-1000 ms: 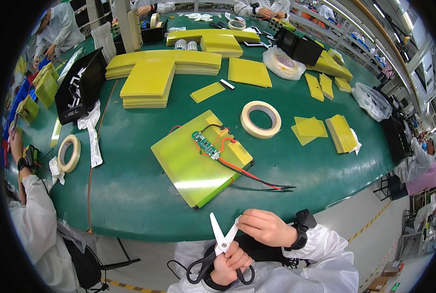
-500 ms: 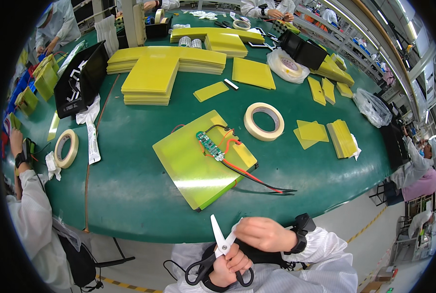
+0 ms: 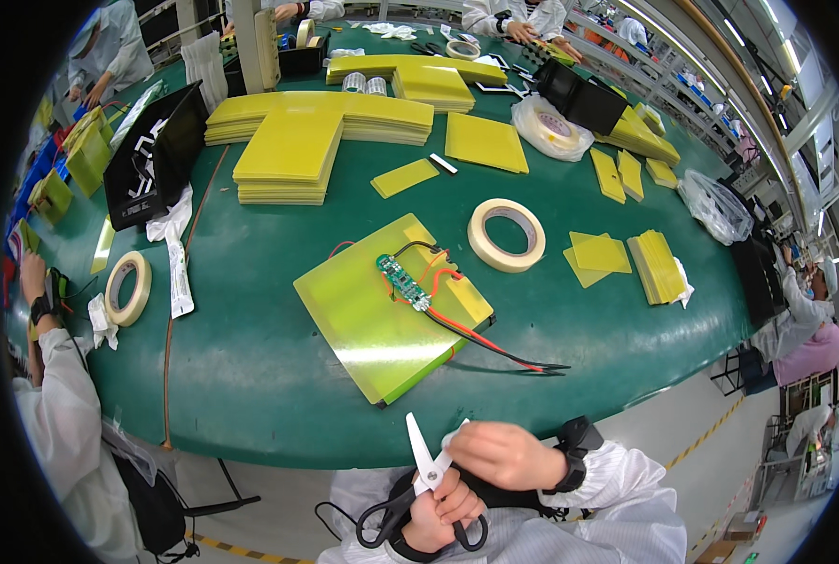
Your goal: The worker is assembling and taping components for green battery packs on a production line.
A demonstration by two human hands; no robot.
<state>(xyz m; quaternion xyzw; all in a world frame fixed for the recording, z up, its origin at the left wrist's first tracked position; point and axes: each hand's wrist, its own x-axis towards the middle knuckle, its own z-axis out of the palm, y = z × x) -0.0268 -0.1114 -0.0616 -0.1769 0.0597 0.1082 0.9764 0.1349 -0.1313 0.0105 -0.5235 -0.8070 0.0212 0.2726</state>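
Observation:
Near the table's front edge, my left hand (image 3: 445,515) is closed around a pair of scissors (image 3: 422,461) with white blades and black handles. The blades are spread and point upward. Just above it, my right hand (image 3: 506,455) has its fingers pinched together beside one blade; a whitish bit shows at the fingertips, too small to name. Beyond my hands lies a square yellow-green pack (image 3: 363,315) faced with yellow sheet. A green circuit board (image 3: 403,282) rests on top, with red and black wires (image 3: 476,336) trailing off to the right.
Tape rolls (image 3: 507,235) lie beyond the pack and at left (image 3: 128,288). Stacks of yellow sheets (image 3: 288,155) fill the back. Small yellow pieces (image 3: 657,268) lie right. A black bin (image 3: 156,155) stands at left. Co-workers' hands (image 3: 34,274) show at left and the far side.
My hands and the scissors stay nearly where they were. Across the table, a co-worker's hands have moved apart.

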